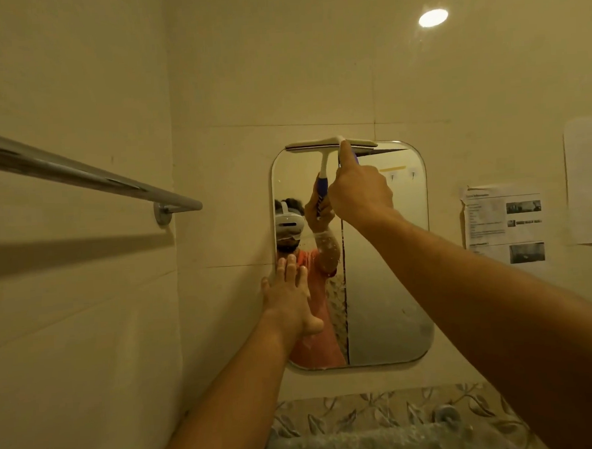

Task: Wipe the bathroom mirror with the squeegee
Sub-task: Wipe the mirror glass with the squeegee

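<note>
Beige tiled walls meet in a corner, and the scene is seen under warm, dim light. The squeegee's [318, 143] handle is clasped by the right hand [358, 193], with the fingers curled round it and the index finger laid straight up the neck toward the blade. Most of the handle is hidden behind that hand (only a sliver of blue is seen beside the finger). The white blade is held level across the mirror's [387, 288] top edge, at 12 o'clock on the glass, and it spans the left and middle of that edge.

The left hand [288, 293] is held flat with straight, spread fingers and grips nothing. It is pressed against the mirror's left rim at about 8 o'clock, with the fingertips on the glass and the thumb turned out toward 3 o'clock.

A dark vertical line is seen running down the middle of the glass. Speckled foam is seen just left of it, and the pane to its right looks smoother. The person's reflection, in an orange top and a headset, is seen in the left half.

A chrome towel bar [79, 172] is fixed to the side wall at 9 o'clock. Two printed sheets [505, 223] are stuck to the wall at 3 o'clock, well apart from the mirror. A round light [433, 18] is seen at 1 o'clock. A leaf-patterned tile border [366, 413] is set below the mirror at 6 o'clock.
</note>
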